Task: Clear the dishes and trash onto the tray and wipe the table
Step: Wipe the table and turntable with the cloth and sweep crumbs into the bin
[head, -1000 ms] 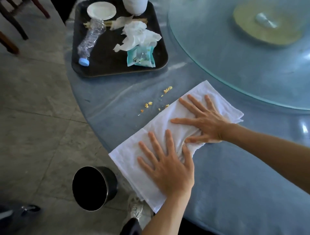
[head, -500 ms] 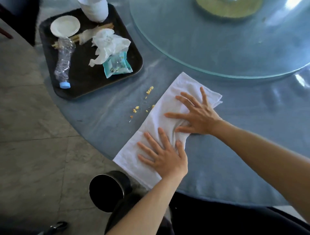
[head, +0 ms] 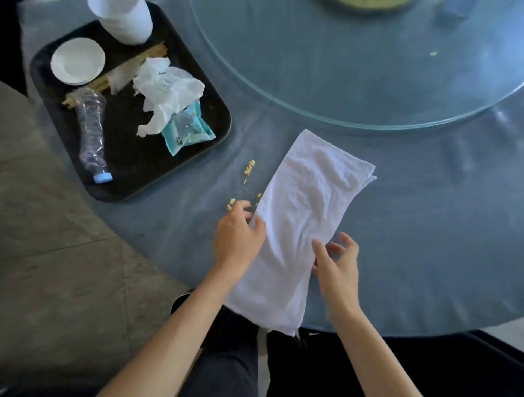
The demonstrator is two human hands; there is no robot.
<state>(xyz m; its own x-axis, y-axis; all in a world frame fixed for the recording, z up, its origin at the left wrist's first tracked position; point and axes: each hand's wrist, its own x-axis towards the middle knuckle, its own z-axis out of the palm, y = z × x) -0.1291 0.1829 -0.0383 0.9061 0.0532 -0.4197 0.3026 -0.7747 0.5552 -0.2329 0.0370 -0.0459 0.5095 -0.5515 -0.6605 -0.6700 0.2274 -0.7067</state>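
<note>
A round clear-glass turntable [head: 354, 65] sits on the far part of the tabletop, a yellowish disc [head: 371, 2] just visible beneath its middle at the top edge. Grey stone floor tiles [head: 56, 255] spread on the left.

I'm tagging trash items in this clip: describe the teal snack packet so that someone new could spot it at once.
Start at the black rectangular tray on the blue-grey round table. On its side nearest the white cloth, partly under a crumpled white tissue, lies the teal plastic snack packet. It is the tray's only coloured flat item; the clear crushed bottle has just a blue cap.
</note>
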